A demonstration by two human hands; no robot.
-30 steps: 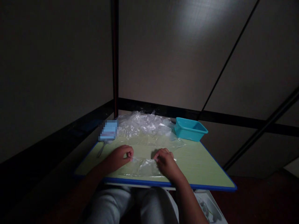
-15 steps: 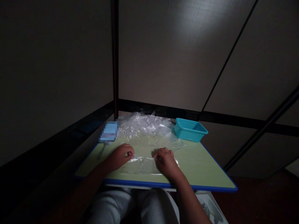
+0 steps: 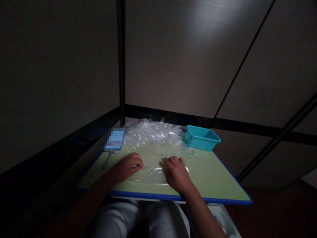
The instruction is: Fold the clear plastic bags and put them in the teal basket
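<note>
A clear plastic bag [image 3: 152,176] lies flat on the light green table near its front edge. My left hand [image 3: 130,166] pinches the bag's far left edge between thumb and fingers. At the other end, my right hand [image 3: 176,171] is closed over the bag's far right edge, its fingertips partly hidden behind the knuckles. Beyond both hands, a crumpled heap of clear plastic bags [image 3: 153,134] spreads across the back of the table, with loose film reaching forward.
A turquoise plastic basket [image 3: 201,143] stands at the table's back right corner. At the back left is a phone-like screen [image 3: 115,138], blurred out, with a strap [image 3: 107,161]. The table's blue edge [image 3: 148,195] runs above my lap. A white tray [image 3: 221,218] sits below, right.
The bag's near left part has shifted and wrinkled slightly. My left fingers have drawn closer together at the edge; both hands stay in nearly the same place.
</note>
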